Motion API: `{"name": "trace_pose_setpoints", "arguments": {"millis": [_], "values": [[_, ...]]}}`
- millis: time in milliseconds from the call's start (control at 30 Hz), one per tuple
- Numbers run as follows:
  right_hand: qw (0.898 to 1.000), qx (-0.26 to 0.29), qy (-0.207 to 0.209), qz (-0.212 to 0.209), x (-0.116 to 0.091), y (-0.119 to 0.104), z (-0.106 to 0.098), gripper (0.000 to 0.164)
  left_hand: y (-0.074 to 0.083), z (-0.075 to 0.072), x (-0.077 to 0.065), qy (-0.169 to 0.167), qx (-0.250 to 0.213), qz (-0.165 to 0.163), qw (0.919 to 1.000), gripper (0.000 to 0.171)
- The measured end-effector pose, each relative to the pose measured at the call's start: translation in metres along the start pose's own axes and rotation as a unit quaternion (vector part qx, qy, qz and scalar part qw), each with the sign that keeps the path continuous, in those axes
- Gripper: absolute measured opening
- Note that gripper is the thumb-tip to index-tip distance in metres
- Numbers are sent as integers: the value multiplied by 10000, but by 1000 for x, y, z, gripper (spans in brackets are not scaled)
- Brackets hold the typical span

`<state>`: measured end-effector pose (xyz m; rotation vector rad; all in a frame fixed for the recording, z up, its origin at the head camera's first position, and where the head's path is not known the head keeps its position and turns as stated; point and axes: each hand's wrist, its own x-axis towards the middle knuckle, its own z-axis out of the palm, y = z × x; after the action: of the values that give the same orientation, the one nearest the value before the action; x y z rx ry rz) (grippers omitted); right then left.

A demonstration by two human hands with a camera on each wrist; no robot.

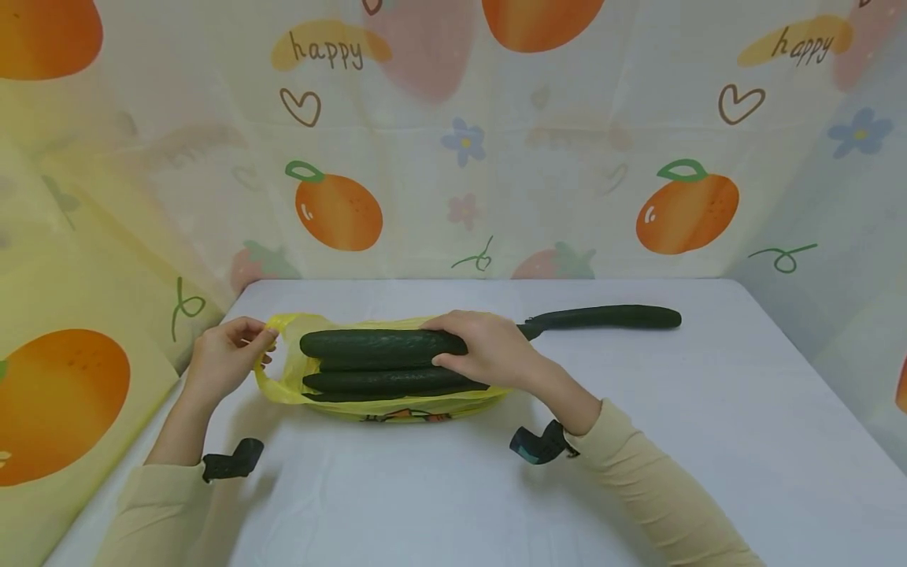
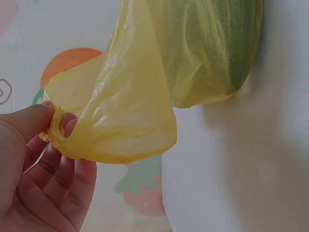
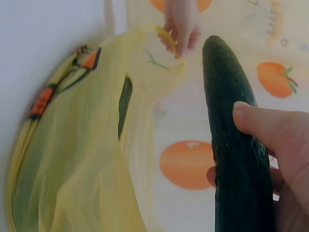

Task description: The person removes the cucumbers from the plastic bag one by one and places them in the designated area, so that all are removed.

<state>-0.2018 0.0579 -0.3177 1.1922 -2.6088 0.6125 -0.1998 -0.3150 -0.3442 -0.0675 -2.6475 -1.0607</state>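
A yellow plastic bag (image 1: 418,408) lies on the table with several dark green cucumbers (image 1: 390,382) inside it. My left hand (image 1: 221,358) pinches the bag's handle (image 2: 58,128) between thumb and fingers at the left end, pulling that loop out. Over the bag, my right hand (image 1: 489,350) grips one cucumber (image 3: 236,145), thumb on one side and fingers round the other. This cucumber lies level above the others in the head view, its rounded tip pointing left toward the left hand. Its right part is hidden behind the right hand.
Another cucumber (image 1: 609,316) lies on the white table (image 1: 673,409) to the right, behind the right hand. A patterned cloth (image 1: 524,157) hangs along the back and sides. Small black wrist cameras (image 1: 234,459) sit on both wrists.
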Motion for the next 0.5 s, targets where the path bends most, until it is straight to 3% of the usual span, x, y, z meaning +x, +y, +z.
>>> {"name": "trace_pose_setpoints", "arguments": {"millis": [500], "values": [[9997,101,-53,237,-17,32,-18,42,2,0,0,-30,59,-6,10000,27]]}}
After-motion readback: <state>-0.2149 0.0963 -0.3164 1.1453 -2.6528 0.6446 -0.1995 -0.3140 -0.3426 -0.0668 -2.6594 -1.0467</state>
